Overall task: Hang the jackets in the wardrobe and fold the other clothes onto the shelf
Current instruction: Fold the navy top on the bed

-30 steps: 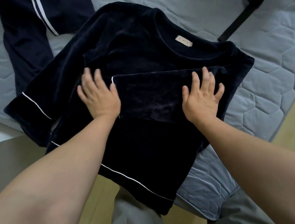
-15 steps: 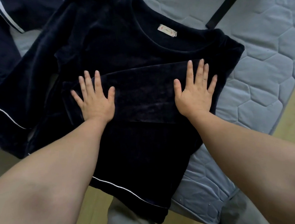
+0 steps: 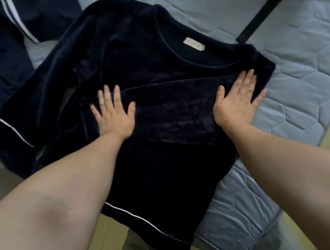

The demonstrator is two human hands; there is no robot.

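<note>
A dark navy velvet top [image 3: 162,172] lies spread on a grey quilted bed [image 3: 300,92] and fills the centre of the frame, with its neckline toward the top and a small pale label [image 3: 194,44] inside the collar. Its hem, which has a thin white piping line [image 3: 141,218], hangs over the bed's edge at the bottom centre, above a yellowish floor [image 3: 101,239]. One sleeve [image 3: 175,113] is folded across the chest of the top and lies there as a flat band. Both hands are released and flat, with straight, spread fingers, and they grasp nothing. The left hand [image 3: 113,115] presses on the end of the band at centre left, and the right hand [image 3: 235,103] presses on the other end at centre right, near the shoulder. The other sleeve [image 3: 18,116] stretches out to the left edge of the frame and shows a white line at the cuff. In the upper left lies another dark garment [image 3: 10,56] with white stripes. In the upper right a black strap [image 3: 259,16] lies on the bed
</note>
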